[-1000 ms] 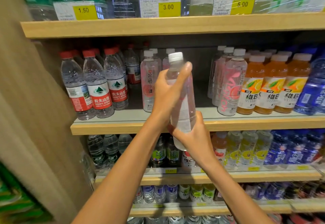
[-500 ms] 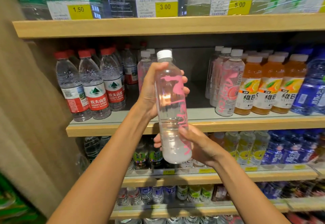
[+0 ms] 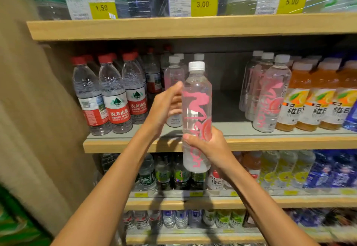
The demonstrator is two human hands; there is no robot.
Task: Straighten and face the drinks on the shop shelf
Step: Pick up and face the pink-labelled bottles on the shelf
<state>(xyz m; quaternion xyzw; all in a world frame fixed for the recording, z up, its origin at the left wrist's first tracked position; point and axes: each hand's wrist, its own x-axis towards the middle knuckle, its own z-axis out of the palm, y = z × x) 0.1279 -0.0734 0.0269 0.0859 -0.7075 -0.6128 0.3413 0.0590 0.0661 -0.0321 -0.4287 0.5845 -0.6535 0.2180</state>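
I hold a clear bottle with pink lettering and a white cap [image 3: 196, 110] upright in front of the middle shelf [image 3: 251, 141], its pink print facing me. My right hand [image 3: 209, 149] grips its lower part. My left hand [image 3: 166, 108] is at the bottle's left side with fingers loosely bent, its tips at or just off the bottle's edge and not wrapped round it. Behind it stands a matching bottle [image 3: 173, 83] with more behind it. Further matching pink-print bottles [image 3: 270, 95] stand to the right, with a bare gap of shelf between the two groups.
Red-capped water bottles [image 3: 116, 99] fill the shelf's left end and orange drinks [image 3: 309, 101] its right. The upper shelf [image 3: 193, 26] carries yellow price tags [image 3: 203, 4]. Lower shelves hold several small bottles. A beige side wall [image 3: 29, 110] closes the left.
The bottle was turned from its plain side to its pink print and now stands upright. My left hand has let go of its upper part and moved to its left side.
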